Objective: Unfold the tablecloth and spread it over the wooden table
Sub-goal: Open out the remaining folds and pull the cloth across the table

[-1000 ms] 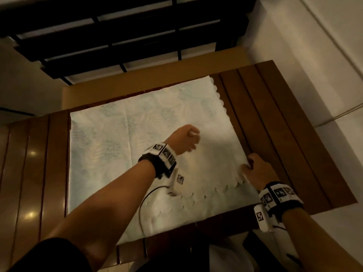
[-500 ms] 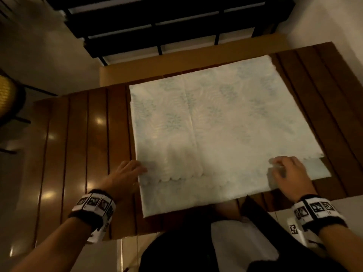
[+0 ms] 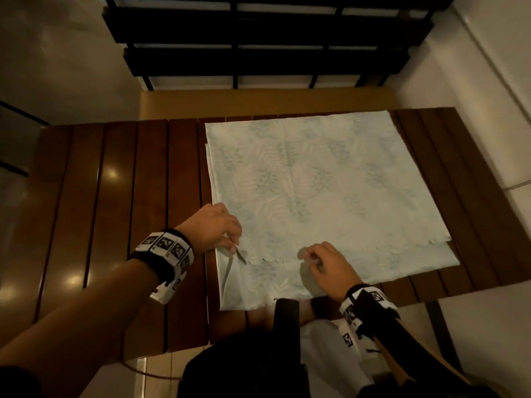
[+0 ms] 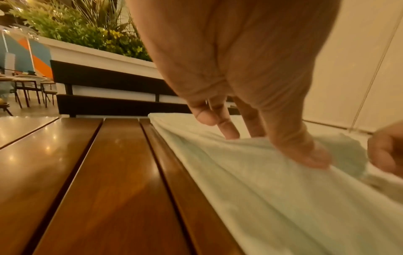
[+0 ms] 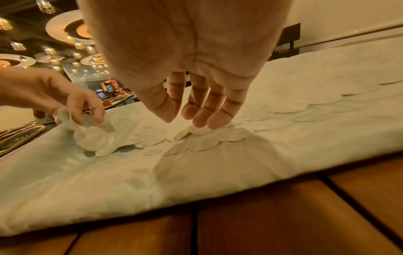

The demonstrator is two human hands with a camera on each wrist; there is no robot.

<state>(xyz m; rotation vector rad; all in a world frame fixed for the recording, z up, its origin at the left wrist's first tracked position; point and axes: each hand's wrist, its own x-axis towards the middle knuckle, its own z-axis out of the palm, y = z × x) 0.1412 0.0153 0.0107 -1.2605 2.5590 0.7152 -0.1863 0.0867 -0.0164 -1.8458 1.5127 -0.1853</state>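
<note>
The pale green leaf-patterned tablecloth (image 3: 330, 182) lies folded in layers on the right half of the slatted wooden table (image 3: 129, 211). My left hand (image 3: 230, 245) pinches the near left corner of the top layer at its scalloped edge. In the left wrist view the thumb holds a raised fold of cloth (image 4: 283, 207), and the left hand (image 5: 85, 119) holds a curled-up corner in the right wrist view. My right hand (image 3: 311, 258) is at the middle of the scalloped edge. Its fingers (image 5: 209, 119) point down, nearly straight, just at the scallops, with nothing between them and the thumb.
Bare table slats (image 4: 87, 189) stretch to the left of the cloth. A black slatted bench (image 3: 258, 38) stands beyond the far edge and a white wall (image 3: 488, 81) runs along the right. A planter with greenery (image 4: 87, 34) and chairs (image 4: 32, 89) are further off.
My left hand has moved from the bare table onto the cloth's near left corner and lifted it in a pinch. My right hand has shifted left from the near right corner to mid-edge.
</note>
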